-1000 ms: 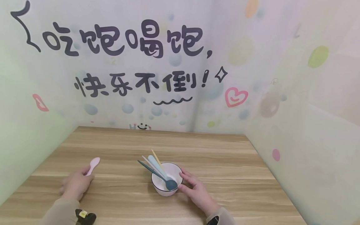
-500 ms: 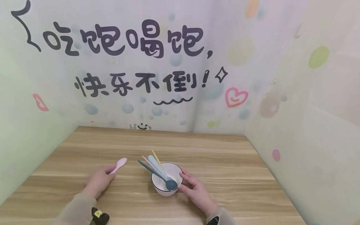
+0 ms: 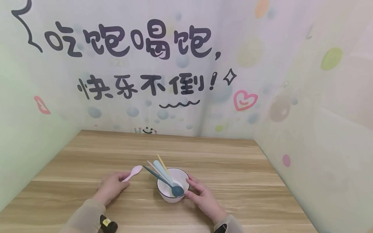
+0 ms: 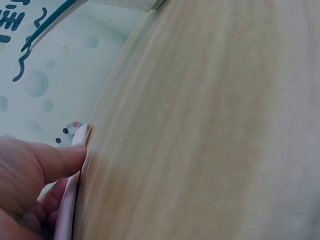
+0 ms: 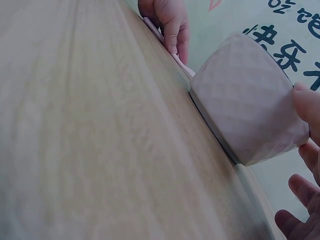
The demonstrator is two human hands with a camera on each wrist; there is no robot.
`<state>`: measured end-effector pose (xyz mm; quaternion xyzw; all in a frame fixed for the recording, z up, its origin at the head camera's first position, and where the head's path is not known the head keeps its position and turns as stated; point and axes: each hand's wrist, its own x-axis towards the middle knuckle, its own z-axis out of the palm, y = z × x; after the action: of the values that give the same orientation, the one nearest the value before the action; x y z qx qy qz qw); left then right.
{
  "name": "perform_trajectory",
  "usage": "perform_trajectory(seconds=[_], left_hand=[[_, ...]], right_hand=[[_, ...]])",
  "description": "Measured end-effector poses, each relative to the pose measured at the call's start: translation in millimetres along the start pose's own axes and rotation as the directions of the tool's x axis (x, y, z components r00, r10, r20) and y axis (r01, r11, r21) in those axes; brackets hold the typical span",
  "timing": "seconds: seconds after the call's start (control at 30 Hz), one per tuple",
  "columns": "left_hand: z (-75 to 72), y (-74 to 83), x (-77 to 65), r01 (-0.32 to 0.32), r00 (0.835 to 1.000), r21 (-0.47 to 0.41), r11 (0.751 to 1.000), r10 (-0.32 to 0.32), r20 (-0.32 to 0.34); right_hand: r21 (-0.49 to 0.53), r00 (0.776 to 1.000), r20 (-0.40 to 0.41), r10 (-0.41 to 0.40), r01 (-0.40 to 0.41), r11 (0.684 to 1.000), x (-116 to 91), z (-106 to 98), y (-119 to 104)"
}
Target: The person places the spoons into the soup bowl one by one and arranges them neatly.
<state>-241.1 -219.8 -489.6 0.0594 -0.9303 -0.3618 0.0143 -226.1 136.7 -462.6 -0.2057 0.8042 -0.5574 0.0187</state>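
Note:
My left hand (image 3: 112,187) pinches a pale pink spoon (image 3: 135,170) by its handle, low over the table to the left of a bowl. In the left wrist view thumb and fingers hold the spoon (image 4: 70,200) at its edge. The white bowl (image 3: 167,198) has a dark rim and a faceted outside, seen in the right wrist view. Leaning in it are a dark teal spoon (image 3: 177,191), a light blue utensil (image 3: 159,166), a thin pale pink handle (image 3: 151,165) and a yellow one (image 3: 161,161). My right hand (image 3: 204,197) holds the bowl's right side, thumb and finger against it.
The wood-grain table (image 3: 233,168) stands between pale walls. Its back edge meets a wall (image 3: 180,123) printed with dark lettering and bubbles. A black wrist device (image 3: 108,224) sits at the left sleeve; another dark one (image 3: 221,228) is on the right wrist.
My left hand has moved to the right across the table with the pink spoon, closer to the bowl. The right hand and the bowl have stayed where they were.

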Motion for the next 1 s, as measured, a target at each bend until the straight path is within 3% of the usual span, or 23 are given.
perform_trajectory(seconds=[0.13, 0.37, 0.7, 1.0], left_hand=[[-1.3, 0.3, -2.8, 0.010, 1.000, -0.041, 0.999, -0.011, -0.018], [-4.9, -2.2, -10.2, 0.105, 0.992, -0.040, 0.994, -0.108, -0.067], [-6.5, -3.1, -13.1, 0.131, 0.990, -0.002, 0.991, -0.131, -0.060], [-5.6, -4.6, -11.8, 0.114, 0.991, 0.012, 0.993, -0.112, -0.073]], right_hand=[[-0.007, 1.000, 0.000, 0.003, -0.003, 1.000, 3, 1, 13], [0.002, 1.000, 0.009, 0.010, -0.010, 1.000, 8, 0, 35], [-0.032, 1.000, -0.008, 0.013, -0.013, 0.999, 8, 3, 31], [0.006, 1.000, -0.007, -0.002, 0.003, 1.000, -1, 1, 1]])
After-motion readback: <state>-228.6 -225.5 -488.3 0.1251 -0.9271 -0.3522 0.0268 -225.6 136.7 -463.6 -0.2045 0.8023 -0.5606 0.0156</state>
